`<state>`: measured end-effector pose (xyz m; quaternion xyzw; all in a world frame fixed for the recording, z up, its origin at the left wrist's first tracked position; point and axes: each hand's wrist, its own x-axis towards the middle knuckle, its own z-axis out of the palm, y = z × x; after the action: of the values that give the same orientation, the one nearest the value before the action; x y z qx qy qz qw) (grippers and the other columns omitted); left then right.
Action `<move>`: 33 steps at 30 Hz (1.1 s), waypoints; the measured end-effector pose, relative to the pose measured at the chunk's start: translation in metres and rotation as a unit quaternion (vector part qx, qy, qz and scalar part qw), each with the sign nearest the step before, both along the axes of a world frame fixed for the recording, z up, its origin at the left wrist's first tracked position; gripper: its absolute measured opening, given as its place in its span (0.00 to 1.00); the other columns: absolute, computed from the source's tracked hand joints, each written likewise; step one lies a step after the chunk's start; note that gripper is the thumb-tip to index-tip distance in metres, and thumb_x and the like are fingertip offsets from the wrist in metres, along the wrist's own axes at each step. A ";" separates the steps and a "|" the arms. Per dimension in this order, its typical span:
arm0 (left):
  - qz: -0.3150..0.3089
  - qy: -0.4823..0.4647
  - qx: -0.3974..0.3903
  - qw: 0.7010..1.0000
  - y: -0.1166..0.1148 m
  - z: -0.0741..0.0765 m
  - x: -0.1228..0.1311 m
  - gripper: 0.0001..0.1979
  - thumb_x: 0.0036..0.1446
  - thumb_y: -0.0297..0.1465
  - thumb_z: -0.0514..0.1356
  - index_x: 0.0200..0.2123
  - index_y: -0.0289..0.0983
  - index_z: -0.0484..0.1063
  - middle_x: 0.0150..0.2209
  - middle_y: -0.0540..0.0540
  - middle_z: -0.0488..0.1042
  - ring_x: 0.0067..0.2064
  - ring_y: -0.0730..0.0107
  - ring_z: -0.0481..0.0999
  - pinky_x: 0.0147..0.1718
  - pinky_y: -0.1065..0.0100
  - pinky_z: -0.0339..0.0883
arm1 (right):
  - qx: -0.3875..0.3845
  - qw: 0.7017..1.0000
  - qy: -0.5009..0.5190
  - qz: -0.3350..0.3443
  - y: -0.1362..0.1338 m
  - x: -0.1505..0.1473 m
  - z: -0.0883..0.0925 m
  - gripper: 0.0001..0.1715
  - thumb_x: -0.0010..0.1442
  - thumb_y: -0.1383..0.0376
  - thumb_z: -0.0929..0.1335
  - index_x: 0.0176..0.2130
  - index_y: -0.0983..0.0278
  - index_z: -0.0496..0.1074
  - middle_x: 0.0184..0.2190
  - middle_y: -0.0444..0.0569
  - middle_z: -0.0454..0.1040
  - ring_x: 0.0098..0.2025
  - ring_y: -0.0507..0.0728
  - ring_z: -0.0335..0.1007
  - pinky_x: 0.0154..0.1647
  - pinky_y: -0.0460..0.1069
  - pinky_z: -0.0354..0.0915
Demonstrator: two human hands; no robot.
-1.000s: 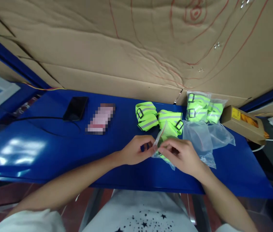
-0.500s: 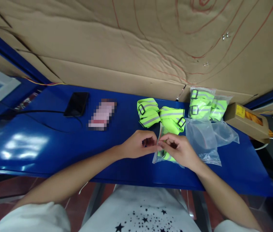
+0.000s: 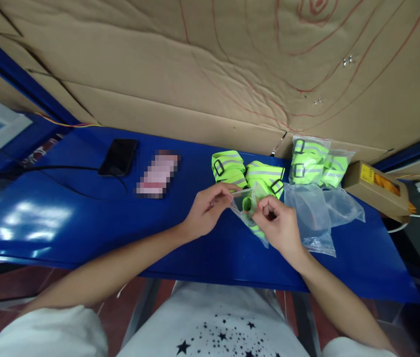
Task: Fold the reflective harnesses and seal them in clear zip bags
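My left hand (image 3: 208,210) pinches one side of the mouth of a clear zip bag (image 3: 240,202). My right hand (image 3: 278,223) grips the other side, its fingers curled. The bag's mouth gapes between them, and a neon-yellow reflective strap lies inside. Just behind the hands, two more folded reflective straps, one on the left (image 3: 228,166) and one on the right (image 3: 266,176), rest on the table, each with a black buckle. My fingers cover part of the bag's rim.
On the right are flat clear bags (image 3: 310,208), bagged straps (image 3: 309,158) and a cardboard box (image 3: 377,188). A black device (image 3: 118,157) with cables and a blurred pink item (image 3: 158,173) lie on the blue table (image 3: 180,263) to the left. A cardboard panel (image 3: 157,74) stands behind.
My hands have drawn apart, pulling the bag's mouth from closed to open. Both have moved slightly away from me, and the bag has tilted.
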<state>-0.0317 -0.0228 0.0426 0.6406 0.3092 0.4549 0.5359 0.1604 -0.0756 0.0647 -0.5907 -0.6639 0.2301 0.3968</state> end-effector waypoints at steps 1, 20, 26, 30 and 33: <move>0.025 -0.028 -0.026 0.999 0.000 0.000 0.000 0.13 0.66 0.40 0.62 0.33 0.37 0.72 0.48 0.42 0.81 0.45 0.64 0.80 0.41 0.68 0.73 | 0.005 1.000 0.005 0.002 0.000 0.003 0.003 0.10 0.57 0.68 0.69 0.26 0.62 0.65 0.18 0.35 0.58 0.21 0.46 0.53 0.25 0.43 0.54; 0.049 -0.291 -0.201 0.934 0.022 0.018 -0.006 0.15 0.59 0.41 0.69 0.40 0.38 0.71 0.51 0.44 0.79 0.50 0.61 0.82 0.52 0.58 0.77 | 0.174 0.962 0.168 -0.126 0.068 0.049 0.071 0.23 0.59 0.47 0.75 0.35 0.64 0.78 0.26 0.44 0.76 0.22 0.50 0.68 0.25 0.47 0.67; 0.043 -0.119 -0.152 0.980 0.019 0.002 0.001 0.17 0.64 0.46 0.61 0.41 0.36 0.72 0.48 0.41 0.78 0.45 0.62 0.82 0.41 0.63 0.77 | 0.275 0.945 -0.131 -0.119 0.105 0.056 0.146 0.24 0.65 0.52 0.72 0.29 0.69 0.79 0.19 0.44 0.69 0.21 0.47 0.61 0.24 0.45 0.54; 0.086 -0.058 -0.107 0.989 0.026 -0.005 -0.001 0.14 0.64 0.42 0.60 0.41 0.37 0.73 0.42 0.44 0.76 0.43 0.65 0.78 0.40 0.64 0.74 | 0.404 0.896 -0.101 -0.153 0.113 0.050 0.177 0.24 0.67 0.55 0.70 0.30 0.71 0.80 0.20 0.46 0.72 0.22 0.47 0.64 0.27 0.46 0.57; 0.125 -0.036 -0.061 0.990 0.028 -0.007 -0.003 0.09 0.61 0.37 0.62 0.40 0.39 0.74 0.46 0.43 0.73 0.51 0.61 0.75 0.52 0.59 0.72 | 0.380 0.905 -0.117 -0.151 0.114 0.057 0.191 0.22 0.67 0.56 0.70 0.31 0.71 0.80 0.21 0.48 0.74 0.21 0.47 0.64 0.25 0.46 0.56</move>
<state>-0.0343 0.0053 0.0356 0.5463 0.3944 0.5213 0.5237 0.2177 0.0387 0.2556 -0.5109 -0.6457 -0.1729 0.5404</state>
